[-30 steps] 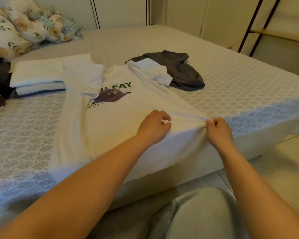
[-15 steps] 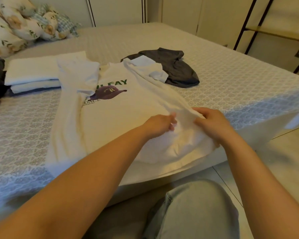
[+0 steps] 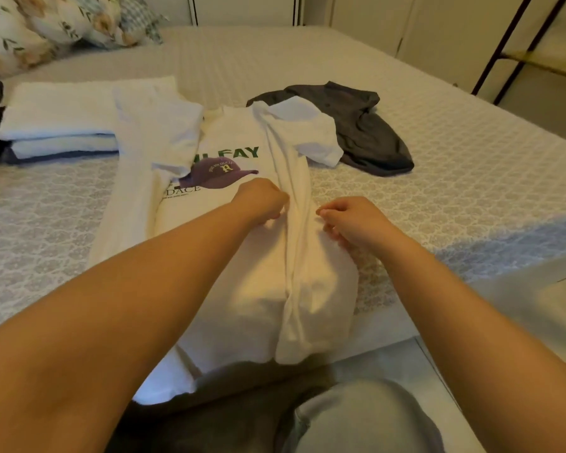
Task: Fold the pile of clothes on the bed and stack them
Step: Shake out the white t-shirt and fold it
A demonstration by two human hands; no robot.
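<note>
Folding the white T-shirt (image 3: 242, 256) lengthwise at the bed's (image 3: 471, 191) near edge: left hand (image 3: 262, 199) pinches the folded-over right side, right hand (image 3: 353, 220) curled at its edge. Next, likely smoothing, then halving toward the stack (image 3: 59, 125).

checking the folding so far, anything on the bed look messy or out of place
The dark grey garment lies crumpled, unfolded, behind the white t-shirt, partly under its sleeve. The shirt's right flap is bunched in a ridge between the hands, not flat.
</note>
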